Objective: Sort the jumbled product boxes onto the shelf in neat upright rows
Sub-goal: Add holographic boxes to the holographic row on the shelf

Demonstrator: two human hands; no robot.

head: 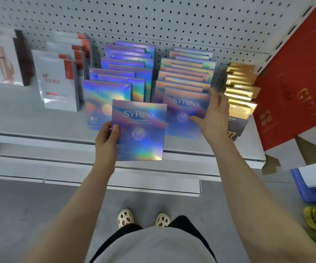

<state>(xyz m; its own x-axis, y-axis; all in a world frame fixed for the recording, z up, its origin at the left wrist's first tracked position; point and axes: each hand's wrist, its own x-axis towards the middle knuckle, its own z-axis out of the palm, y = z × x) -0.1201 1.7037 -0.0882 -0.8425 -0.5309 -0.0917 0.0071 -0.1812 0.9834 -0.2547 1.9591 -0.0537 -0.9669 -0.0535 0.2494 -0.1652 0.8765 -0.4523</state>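
- Grey pegboard (153, 18) backs a pale shelf (20, 111) that we look down on, with grey floor (20, 215) below.
- We see two rows of holographic boxes standing upright on the shelf, a left row (119, 73) and a right row (185, 73), both running back toward 12 o'clock.
- Our left hand (106, 139) pinches a loose holographic box (140, 130) marked SYRINX at its lower left corner, thumb curled over the front face; the box sits in front of the gap between the two rows, overlapping the shelf's front edge.
- Our right hand (214, 114) rests against the front box of the right row (183, 111), thumb on its face and fingers reaching round its right edge; how tightly they close we cannot tell.
- At 3 o'clock of the right row stands a row of gold boxes (240, 86), then a big red box (293, 82).
- At 9 o'clock stand white boxes with red marks (58, 80).
- A blue crate (309, 188) sits at 4 o'clock on the floor.
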